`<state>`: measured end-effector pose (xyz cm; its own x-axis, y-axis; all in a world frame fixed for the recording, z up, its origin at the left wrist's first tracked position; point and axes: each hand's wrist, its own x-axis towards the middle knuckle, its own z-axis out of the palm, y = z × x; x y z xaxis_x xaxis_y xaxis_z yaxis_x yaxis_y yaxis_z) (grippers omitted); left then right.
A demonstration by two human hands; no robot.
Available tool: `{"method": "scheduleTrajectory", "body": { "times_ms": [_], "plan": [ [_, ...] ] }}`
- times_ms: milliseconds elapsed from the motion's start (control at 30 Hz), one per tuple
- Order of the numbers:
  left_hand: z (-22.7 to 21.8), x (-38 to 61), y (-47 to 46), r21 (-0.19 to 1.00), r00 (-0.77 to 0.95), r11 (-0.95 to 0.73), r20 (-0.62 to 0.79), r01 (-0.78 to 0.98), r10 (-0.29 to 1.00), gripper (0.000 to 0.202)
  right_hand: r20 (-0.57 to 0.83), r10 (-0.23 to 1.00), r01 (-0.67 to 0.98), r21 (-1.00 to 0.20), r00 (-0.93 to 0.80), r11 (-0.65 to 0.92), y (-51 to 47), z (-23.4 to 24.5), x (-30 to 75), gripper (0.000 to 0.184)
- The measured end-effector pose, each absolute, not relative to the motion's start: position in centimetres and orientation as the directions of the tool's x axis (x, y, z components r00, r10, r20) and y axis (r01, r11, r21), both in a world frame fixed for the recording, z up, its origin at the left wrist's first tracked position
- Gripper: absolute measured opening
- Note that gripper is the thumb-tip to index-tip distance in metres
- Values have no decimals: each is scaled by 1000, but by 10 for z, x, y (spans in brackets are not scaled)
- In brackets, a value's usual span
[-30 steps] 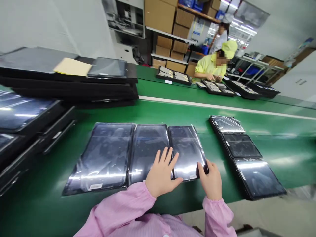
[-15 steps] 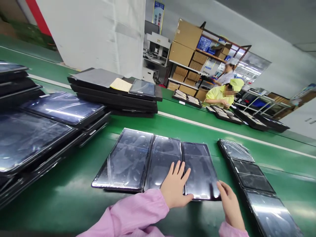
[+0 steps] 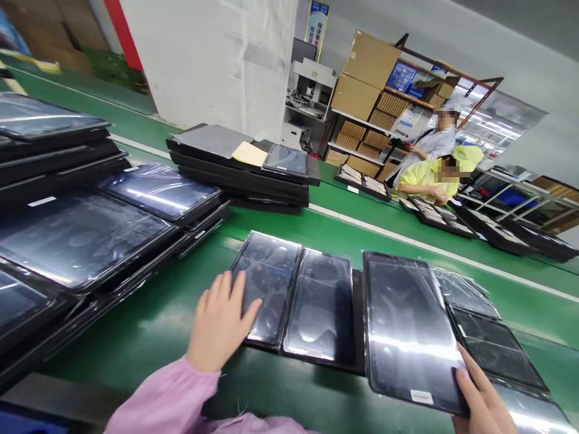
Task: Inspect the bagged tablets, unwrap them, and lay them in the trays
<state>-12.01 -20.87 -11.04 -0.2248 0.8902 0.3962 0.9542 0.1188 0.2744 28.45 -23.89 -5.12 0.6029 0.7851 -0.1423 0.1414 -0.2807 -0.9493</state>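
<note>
Stacked trays with glossy screens stand at the far left. The left hand, fingers spread, lies over the left screen; whether it presses is unclear, but a hard push could skid that screen into the middle screen beside it. Past a bare strip of black tray, the raised screen is pinched near its lower right corner by the right hand; so one-sided a grip could let it twist, drop or knock the right-hand row.
</note>
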Motion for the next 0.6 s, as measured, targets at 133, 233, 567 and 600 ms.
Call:
{"method": "scheduleTrajectory", "body": {
  "times_ms": [133, 233, 567, 600],
  "plan": [
    [-109, -153, -219, 403, -422, 346, 115, 847, 899, 70, -283, 867, 60, -940, 410, -335, -233, -57, 258, 92],
    [-98, -157, -214, 497, -459, 436, -82, 750, 884, 65, -265, 902, 44, -954, 340, -296, -223, -67, 227, 86],
    [-97, -176, -181, 695, -479, 417, -118, 586, 870, 45, -38, 961, 475, -864, 273, -168, -208, -101, 181, 74],
    [-94, -177, -181, 725, -476, 401, -115, 560, 872, 45, -46, 970, 562, -808, 240, -177, -208, -100, 180, 72]
  ]
}}
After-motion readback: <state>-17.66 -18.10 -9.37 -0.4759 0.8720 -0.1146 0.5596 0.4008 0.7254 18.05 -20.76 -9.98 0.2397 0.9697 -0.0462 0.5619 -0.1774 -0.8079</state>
